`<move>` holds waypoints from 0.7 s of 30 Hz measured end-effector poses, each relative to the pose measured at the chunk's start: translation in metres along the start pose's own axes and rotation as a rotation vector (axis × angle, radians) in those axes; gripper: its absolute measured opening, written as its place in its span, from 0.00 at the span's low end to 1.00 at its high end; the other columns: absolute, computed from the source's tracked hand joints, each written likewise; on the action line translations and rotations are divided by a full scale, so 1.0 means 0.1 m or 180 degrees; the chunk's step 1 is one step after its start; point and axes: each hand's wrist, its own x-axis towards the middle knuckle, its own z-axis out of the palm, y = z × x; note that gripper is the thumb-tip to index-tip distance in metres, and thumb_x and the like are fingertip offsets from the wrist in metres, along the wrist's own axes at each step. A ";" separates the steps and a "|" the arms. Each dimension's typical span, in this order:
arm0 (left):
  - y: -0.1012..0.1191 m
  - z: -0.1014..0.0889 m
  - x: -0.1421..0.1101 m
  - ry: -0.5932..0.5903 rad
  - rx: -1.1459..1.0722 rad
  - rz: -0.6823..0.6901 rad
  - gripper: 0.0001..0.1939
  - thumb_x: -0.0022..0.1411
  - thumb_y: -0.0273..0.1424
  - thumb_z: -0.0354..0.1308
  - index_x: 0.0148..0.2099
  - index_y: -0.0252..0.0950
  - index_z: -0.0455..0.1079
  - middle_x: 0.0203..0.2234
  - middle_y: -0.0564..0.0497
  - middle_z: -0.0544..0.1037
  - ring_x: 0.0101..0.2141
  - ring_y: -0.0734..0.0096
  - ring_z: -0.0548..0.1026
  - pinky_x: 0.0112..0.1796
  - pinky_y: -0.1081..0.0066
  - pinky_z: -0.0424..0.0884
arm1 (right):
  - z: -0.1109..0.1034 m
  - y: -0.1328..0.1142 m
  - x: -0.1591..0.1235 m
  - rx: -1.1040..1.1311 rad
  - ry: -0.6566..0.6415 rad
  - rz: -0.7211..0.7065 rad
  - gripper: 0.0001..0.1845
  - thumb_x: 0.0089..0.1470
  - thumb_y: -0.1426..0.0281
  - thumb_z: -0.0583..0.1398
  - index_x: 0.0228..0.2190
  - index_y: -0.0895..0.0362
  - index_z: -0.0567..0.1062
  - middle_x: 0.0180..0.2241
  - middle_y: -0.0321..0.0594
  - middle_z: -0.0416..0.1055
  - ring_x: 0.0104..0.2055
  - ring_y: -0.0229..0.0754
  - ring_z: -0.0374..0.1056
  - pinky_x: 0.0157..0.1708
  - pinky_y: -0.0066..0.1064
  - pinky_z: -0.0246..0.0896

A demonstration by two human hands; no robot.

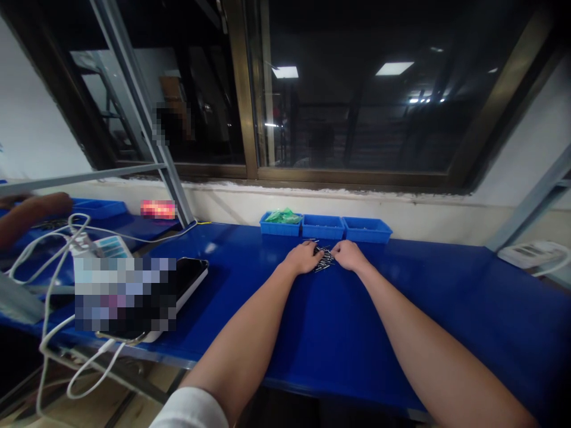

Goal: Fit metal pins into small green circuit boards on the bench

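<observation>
And here we are at the blue desk (401,333), both forearms reaching out from the bottom of the view, and the action is right at the far edge! The left hand (304,258) and the right hand (350,255) sit palm down, loosely cupped, on either side of a small heap of slim metal pins (323,260). The heap lies between them and touches both, but the fingers cover part of it, so I can't tell whether either hand is actually gripping anything. The pins are too small to make out their ends. Just behind, three blue plastic bins (323,227) stand in a row against the wall, and the leftmost holds green bagged items (282,217), too crumpled to read. Over on the left, a dark tablet (191,278) is mostly hidden behind a pixelated patch, tangled white cables (53,285) run by, and a pink-red packet (158,209) is blurred beyond reading. Another person's forearm (35,213) is cut off at the left edge. No legible writing anywhere, folks, not even on the white power strip (533,254) at right!
</observation>
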 end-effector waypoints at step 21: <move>0.11 -0.18 0.03 0.0706 -0.0206 0.0768 0.13 0.63 0.29 0.46 0.38 0.36 0.72 0.33 0.48 0.77 0.37 0.68 0.74 0.42 0.71 0.66 | 0.03 -0.09 -0.10 0.0536 0.0537 -0.1071 0.07 0.55 0.73 0.51 0.34 0.57 0.68 0.35 0.43 0.69 0.39 0.40 0.65 0.40 0.29 0.56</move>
